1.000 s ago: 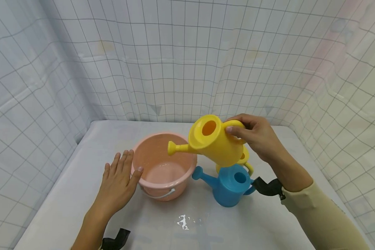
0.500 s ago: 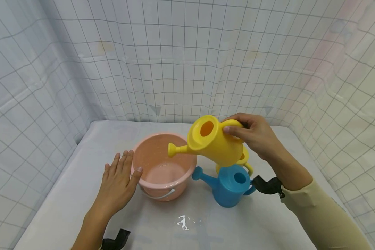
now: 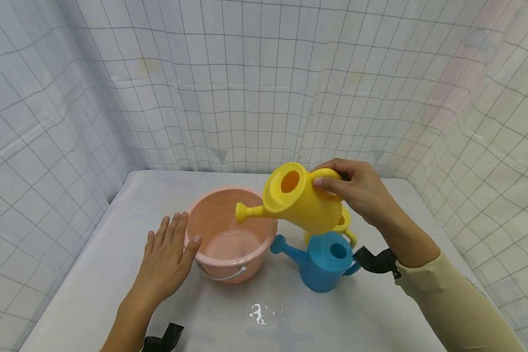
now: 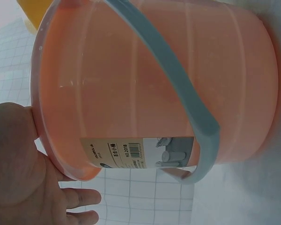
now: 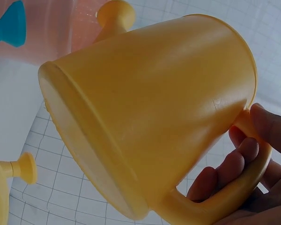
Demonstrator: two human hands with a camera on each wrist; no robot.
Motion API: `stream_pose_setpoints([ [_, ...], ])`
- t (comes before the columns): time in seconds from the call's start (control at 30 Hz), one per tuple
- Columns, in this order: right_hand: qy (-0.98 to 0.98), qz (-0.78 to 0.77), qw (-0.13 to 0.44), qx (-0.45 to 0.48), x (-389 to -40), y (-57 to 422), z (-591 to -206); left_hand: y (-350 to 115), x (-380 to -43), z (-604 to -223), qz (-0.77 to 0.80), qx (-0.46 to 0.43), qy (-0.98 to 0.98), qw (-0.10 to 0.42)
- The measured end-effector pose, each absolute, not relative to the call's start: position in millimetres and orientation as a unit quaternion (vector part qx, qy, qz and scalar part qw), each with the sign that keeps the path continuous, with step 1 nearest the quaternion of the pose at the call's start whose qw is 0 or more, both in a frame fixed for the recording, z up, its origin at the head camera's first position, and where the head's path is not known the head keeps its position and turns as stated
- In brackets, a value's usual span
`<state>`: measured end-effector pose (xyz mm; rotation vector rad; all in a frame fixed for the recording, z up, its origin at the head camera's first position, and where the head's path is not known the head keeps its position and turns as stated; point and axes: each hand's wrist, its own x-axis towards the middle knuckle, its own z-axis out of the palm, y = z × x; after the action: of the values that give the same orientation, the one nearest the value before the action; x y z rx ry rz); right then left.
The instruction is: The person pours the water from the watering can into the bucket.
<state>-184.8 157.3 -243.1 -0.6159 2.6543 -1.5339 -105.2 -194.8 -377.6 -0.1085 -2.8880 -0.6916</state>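
My right hand (image 3: 358, 193) grips the handle of a yellow watering can (image 3: 314, 210), fingers curled through it in the right wrist view. The can hangs tilted to the left, with its spout head (image 3: 243, 212) over the pink bucket (image 3: 222, 263). A faint streak, perhaps water, shows below the spout head. Shallow liquid seems to glint on the bucket's floor. My left hand (image 3: 165, 261) has its fingers straight and touches the bucket's left rim. In the left wrist view the bucket's grey handle (image 4: 182, 93) hangs down its labelled side.
A blue watering can (image 3: 319, 271) stands on the white table right of the bucket, its spout near the bucket wall. Behind it is another yellow watering can (image 3: 346, 220), partly hidden. Small wet spots (image 3: 258, 313) lie in front. Gridded sheets (image 3: 264, 88) enclose the back and sides.
The held watering can has tipped slightly further and shifted a little left, with my right hand following. A faint streak now appears under its spout head. My left hand and the bucket stay put.
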Motion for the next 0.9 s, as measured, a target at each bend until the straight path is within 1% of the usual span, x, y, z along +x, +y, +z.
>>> stream_pose_setpoints([
  [0.2, 0.85, -0.489, 0.008, -0.198, -184.6, 157.8, -242.6, -194.6, -104.9, -377.4, -0.232, -0.038, -0.968, 0.087],
  [0.47, 0.843, -0.501, 0.015, -0.196, -184.8, 158.6, -242.2, -195.3, -103.8, -375.4, -0.238, -0.04, -0.968, 0.073],
  [0.9, 0.845, -0.496, 0.014, -0.2, -185.3, 159.1, -242.6, -195.4, -103.7, -375.5, -0.238, -0.04, -0.968, 0.069],
])
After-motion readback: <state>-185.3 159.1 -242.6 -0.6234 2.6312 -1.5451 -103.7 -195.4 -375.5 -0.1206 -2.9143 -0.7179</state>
